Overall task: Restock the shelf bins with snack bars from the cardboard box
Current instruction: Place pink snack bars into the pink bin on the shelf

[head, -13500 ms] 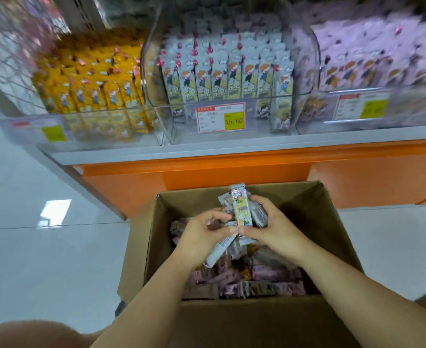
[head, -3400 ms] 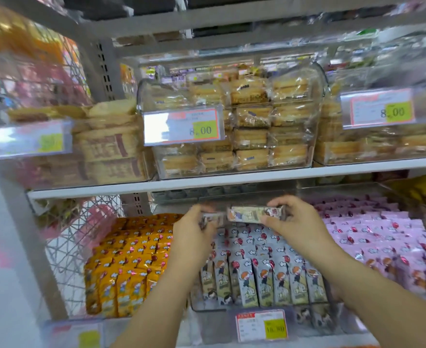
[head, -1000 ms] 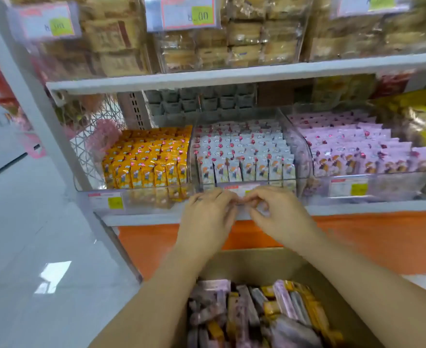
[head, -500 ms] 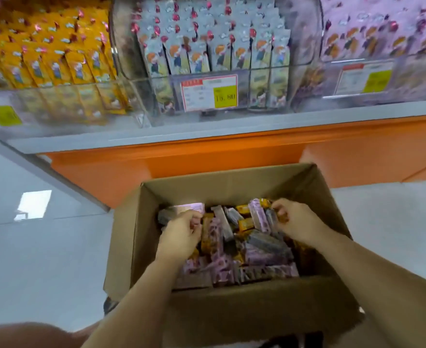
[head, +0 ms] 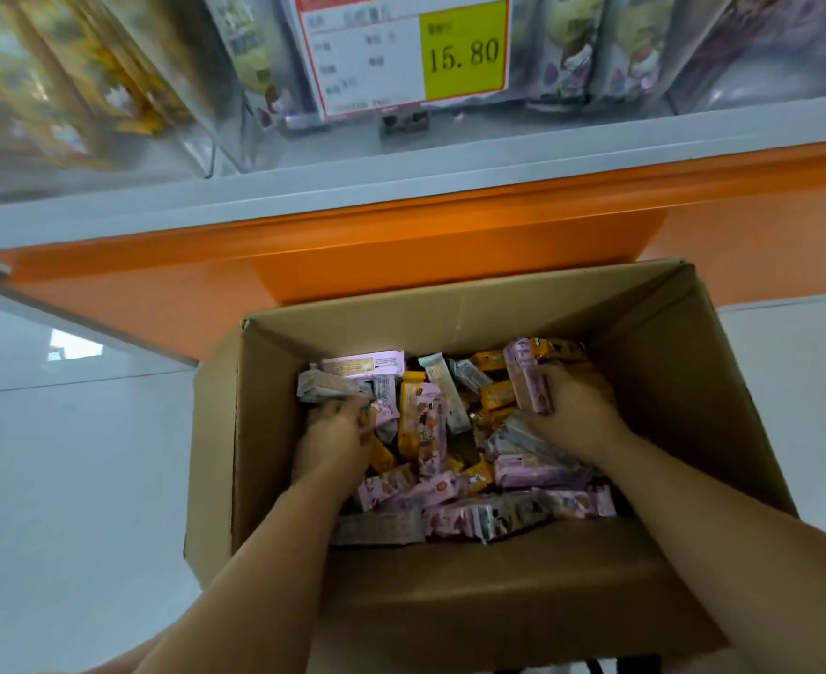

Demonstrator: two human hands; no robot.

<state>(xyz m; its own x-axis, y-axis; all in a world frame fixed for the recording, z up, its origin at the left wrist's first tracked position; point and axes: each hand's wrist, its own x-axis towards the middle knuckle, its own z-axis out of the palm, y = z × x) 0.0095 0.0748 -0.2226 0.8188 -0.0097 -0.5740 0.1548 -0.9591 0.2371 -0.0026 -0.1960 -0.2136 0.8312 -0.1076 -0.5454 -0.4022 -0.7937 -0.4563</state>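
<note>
Snack bars (head: 430,430): mixed pink, yellow and grey pile in the cardboard box (head: 450,328), below the shelf (head: 401,177).
Right hand (head: 571,411): clamped on a pink bar (head: 525,377) near the box's far right corner.
Left hand (head: 333,440): fingers dug in beside a grey bar (head: 326,386); grip unclear.
Change: a second ago both hands met at the bin front; now they are apart in the box.
Hidden: fingertips; the shelf bin (head: 236,128) is cut off and blurred.
Around: price tag (head: 401,55) on the bin front.
</note>
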